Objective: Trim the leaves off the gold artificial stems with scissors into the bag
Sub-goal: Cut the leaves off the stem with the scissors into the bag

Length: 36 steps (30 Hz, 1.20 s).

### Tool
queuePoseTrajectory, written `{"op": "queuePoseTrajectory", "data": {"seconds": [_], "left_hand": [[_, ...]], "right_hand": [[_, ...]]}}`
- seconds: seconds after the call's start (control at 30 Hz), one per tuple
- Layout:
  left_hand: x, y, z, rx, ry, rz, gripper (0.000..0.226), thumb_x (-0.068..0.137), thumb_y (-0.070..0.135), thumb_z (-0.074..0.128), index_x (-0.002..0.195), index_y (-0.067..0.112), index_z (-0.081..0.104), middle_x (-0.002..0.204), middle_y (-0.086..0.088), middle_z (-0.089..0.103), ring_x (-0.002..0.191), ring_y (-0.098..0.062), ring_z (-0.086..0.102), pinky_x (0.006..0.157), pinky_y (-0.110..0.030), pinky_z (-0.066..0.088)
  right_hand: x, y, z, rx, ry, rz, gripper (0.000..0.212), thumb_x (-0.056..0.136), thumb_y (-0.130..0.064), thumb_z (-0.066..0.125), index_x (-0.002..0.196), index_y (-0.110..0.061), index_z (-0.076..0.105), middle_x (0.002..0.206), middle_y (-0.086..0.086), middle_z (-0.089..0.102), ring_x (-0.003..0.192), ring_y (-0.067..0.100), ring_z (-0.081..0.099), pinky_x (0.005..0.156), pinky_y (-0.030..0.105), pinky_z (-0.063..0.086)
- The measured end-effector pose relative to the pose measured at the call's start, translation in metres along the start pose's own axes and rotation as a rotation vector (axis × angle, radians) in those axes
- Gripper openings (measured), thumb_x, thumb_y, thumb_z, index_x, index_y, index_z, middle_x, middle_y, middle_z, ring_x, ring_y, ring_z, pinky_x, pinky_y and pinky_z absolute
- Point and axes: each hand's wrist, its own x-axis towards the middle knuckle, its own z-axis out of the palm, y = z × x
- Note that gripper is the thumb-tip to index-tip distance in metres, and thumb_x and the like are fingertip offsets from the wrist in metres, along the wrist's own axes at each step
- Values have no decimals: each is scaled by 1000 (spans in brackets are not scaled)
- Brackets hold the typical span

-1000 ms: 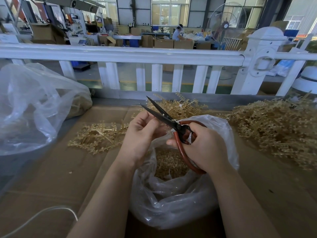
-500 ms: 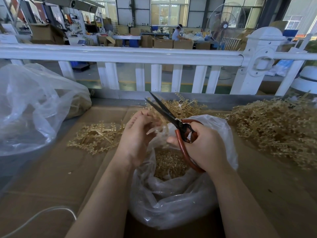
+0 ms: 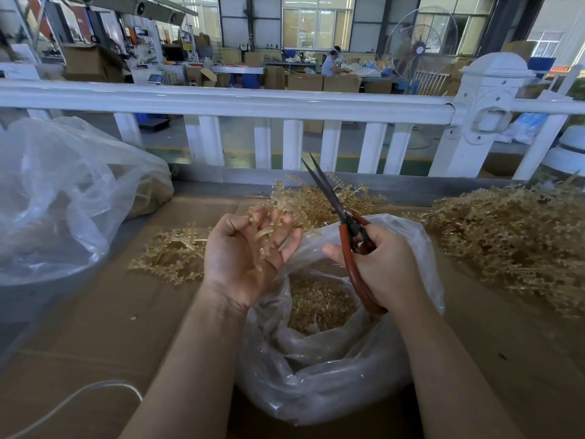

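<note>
My left hand point(image 3: 243, 255) is turned palm up above the bag's left rim, fingers curled around a bare gold stem piece point(image 3: 264, 239). My right hand point(image 3: 380, 267) grips the red-handled scissors point(image 3: 343, 236); their dark blades are nearly closed and point up and away, clear of the stem. Below both hands stands a clear plastic bag point(image 3: 332, 375), open at the top, with a heap of cut gold leaves point(image 3: 316, 305) inside.
A large heap of gold stems point(image 3: 512, 242) lies at the right, a smaller pile point(image 3: 174, 255) at the left and another point(image 3: 316, 201) behind the bag. A big clear bag point(image 3: 63, 201) sits far left. A white railing point(image 3: 285, 103) bounds the cardboard-covered table point(image 3: 95, 327).
The scissors have swung up from pointing left across the left hand to pointing away. My left hand has rolled palm up, showing the stem piece.
</note>
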Motion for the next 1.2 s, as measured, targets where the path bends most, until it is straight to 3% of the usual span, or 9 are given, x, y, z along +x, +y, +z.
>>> {"op": "queuePoseTrajectory", "data": {"seconds": [0.1, 0.23, 0.33, 0.47, 0.53, 0.8, 1.0, 1.07, 1.2], "left_hand": [[-1, 0, 0, -51, -19, -35, 18, 77, 19, 41, 67, 13, 54, 77, -5, 62, 73, -20, 67, 75, -39, 59], [-1, -1, 2, -76, -45, -56, 19, 76, 19, 41, 67, 13, 57, 74, -6, 64, 72, -19, 68, 73, -37, 59], [-1, 0, 3, -96, -46, -64, 21, 75, 19, 40, 65, 12, 57, 74, -7, 64, 71, -19, 68, 73, -37, 59], [-1, 0, 4, -117, -21, -69, 22, 76, 18, 40, 64, 11, 58, 73, -8, 64, 70, -19, 68, 71, -37, 59], [-2, 0, 5, -133, -7, -69, 22, 76, 17, 41, 64, 11, 58, 73, -8, 64, 70, -19, 68, 70, -38, 59], [0, 5, 4, -156, 99, 17, 21, 82, 18, 40, 73, 13, 58, 83, -7, 67, 72, -20, 66, 71, -32, 58], [2, 32, -20, -250, 390, 335, 18, 94, 9, 42, 88, 12, 58, 85, -5, 67, 67, -15, 65, 71, -25, 53], [7, 38, -31, -62, 590, 470, 16, 99, 8, 44, 92, 12, 58, 82, -1, 63, 63, -10, 61, 63, -23, 52], [12, 33, -44, 580, 1009, 650, 9, 101, 20, 49, 101, 12, 53, 86, 0, 63, 69, -7, 59, 67, -22, 49]], "right_hand": [[2, 4, 0, 13, -21, 12, 29, 73, -44, 87, 92, -37, 66, 84, -18, 72, 81, 0, 66, 69, 16, 50], [3, 4, 1, 61, -8, 0, 21, 88, -15, 76, 91, -34, 66, 83, -10, 72, 84, 6, 68, 76, 27, 57], [3, 3, -2, 90, 8, -5, 19, 89, -14, 75, 87, -31, 67, 81, -8, 72, 79, 6, 69, 75, 31, 60], [3, 3, -1, 79, -42, -15, 24, 80, -30, 85, 89, -35, 64, 82, -24, 71, 80, -7, 66, 67, 16, 49], [2, 3, 0, 45, -39, -7, 26, 78, -39, 85, 94, -37, 64, 84, -22, 71, 82, -5, 66, 68, 13, 48], [4, 10, 0, 14, 68, -8, 10, 89, -32, 74, 95, -30, 67, 82, -14, 72, 83, 4, 67, 76, 26, 57], [4, 13, 4, -111, 138, -49, 9, 90, -35, 70, 87, -34, 61, 77, -19, 65, 75, -1, 61, 65, 14, 44], [4, 14, 5, -150, 157, -49, 10, 91, -43, 67, 89, -36, 60, 74, -22, 62, 74, -2, 59, 64, 15, 43], [5, 19, 5, -211, 188, -60, 14, 93, -48, 64, 93, -35, 62, 70, -23, 58, 70, -2, 55, 60, 14, 39]]}}
